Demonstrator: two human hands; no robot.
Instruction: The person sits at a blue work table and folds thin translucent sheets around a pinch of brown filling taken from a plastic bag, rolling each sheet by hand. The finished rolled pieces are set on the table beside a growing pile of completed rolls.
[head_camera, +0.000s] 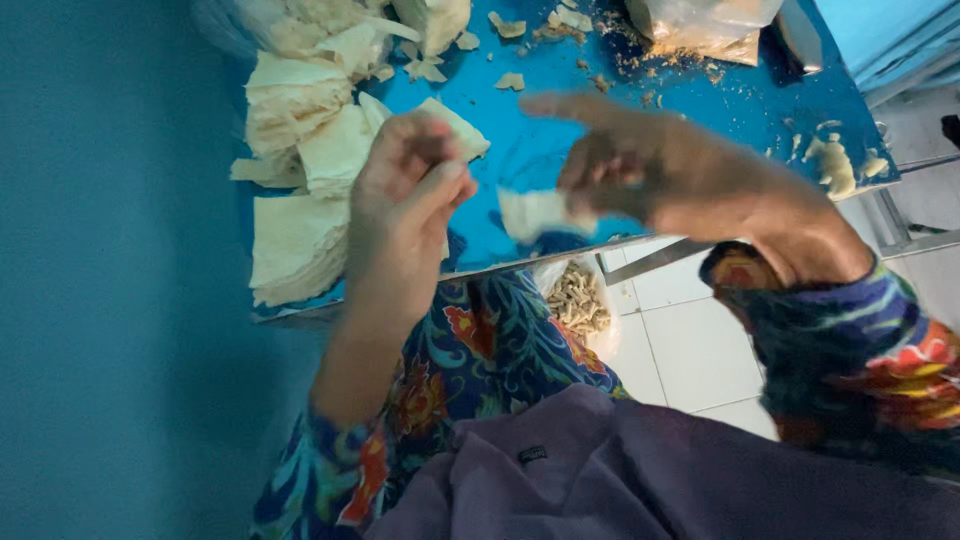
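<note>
Currently both hands are hovering over the near edge of the blue tabletop (700, 110), mid-frame. Left hand (405, 195) is sitting center-left, fingers curled in and thumb pressing against them; grip is narrow, pinching the corner of a pale thin pastry sheet (455, 125) that is sticking out just above the fingers. Right hand (670, 175) is sitting center-right, motion-blurred, index finger stretching out to the left, other fingers curling down. A small pale dough piece (535, 212) is hanging just under those curled fingers, touching them; cannot tell whether the grip is actually closing on it or merely brushing it, blur is too heavy.

Stack of cream-coloured wrapper sheets (300, 170) is lying along the left side of the tabletop, upper left of the frame, spilling over the near edge. Torn scraps and crumbs (510, 80) are scattering across the top centre. Clear plastic bag (700, 25) is sitting at the top right. A few pale lumps (835, 165) are lying at the right edge of the tabletop.

Below the tabletop edge, centre frame, an open bag of small tan rolled pieces (578, 298) is resting beside the person's lap, over the white tiled floor (700, 350). Patterned floral sleeves (850, 350) are covering both forearms.
</note>
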